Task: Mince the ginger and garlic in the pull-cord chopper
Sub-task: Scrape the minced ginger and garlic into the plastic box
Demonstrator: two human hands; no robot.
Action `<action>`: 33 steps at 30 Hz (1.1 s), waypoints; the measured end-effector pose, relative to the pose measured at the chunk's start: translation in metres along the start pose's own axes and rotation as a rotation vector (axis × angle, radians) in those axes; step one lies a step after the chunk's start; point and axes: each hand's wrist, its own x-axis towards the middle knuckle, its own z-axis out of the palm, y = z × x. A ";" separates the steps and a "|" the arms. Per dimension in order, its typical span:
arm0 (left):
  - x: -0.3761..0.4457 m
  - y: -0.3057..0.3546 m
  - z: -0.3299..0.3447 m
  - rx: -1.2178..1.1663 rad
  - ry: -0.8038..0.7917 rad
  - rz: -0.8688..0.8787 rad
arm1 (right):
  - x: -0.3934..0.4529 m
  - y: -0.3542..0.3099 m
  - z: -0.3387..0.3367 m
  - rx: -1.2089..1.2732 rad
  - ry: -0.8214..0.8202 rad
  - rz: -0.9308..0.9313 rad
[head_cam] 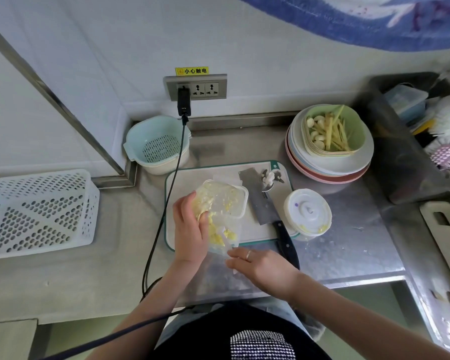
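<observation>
My left hand (189,229) grips a clear chopper bowl (226,201), tilted over the cutting board (182,183); yellow minced ginger and garlic (205,203) clings inside it. More mince lies in a second clear container (218,242) just below it. My right hand (260,266) holds a small white scraper (225,239) whose tip is in that mince. The white pull-cord lid (307,211) rests upside down at the board's right edge. The blade unit (270,178) lies at the back of the board. A green bowl (353,126) holds whole garlic cloves and ginger strips.
A cleaver (260,201) lies on the board, its black handle pointing towards my right hand. A black cable (166,203) runs from the wall socket across the board's left edge. Stacked plates (330,167) sit at back right, a colander (156,144) at back left, a white basket (37,211) far left.
</observation>
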 end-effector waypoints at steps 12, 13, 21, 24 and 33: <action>-0.005 -0.001 -0.015 0.053 -0.141 0.023 | 0.011 0.013 0.012 -0.213 0.155 0.065; -0.004 -0.001 -0.014 0.074 -0.153 0.018 | 0.013 0.014 0.010 -0.190 0.139 0.087; 0.008 -0.001 -0.013 0.101 -0.157 -0.039 | 0.013 0.023 0.018 -0.047 0.039 0.200; 0.016 -0.004 -0.011 -0.033 -0.159 -0.251 | 0.013 0.023 0.018 -0.033 0.023 0.220; 0.032 -0.018 -0.006 -0.354 -0.318 -0.417 | 0.016 0.021 0.018 0.083 0.112 0.303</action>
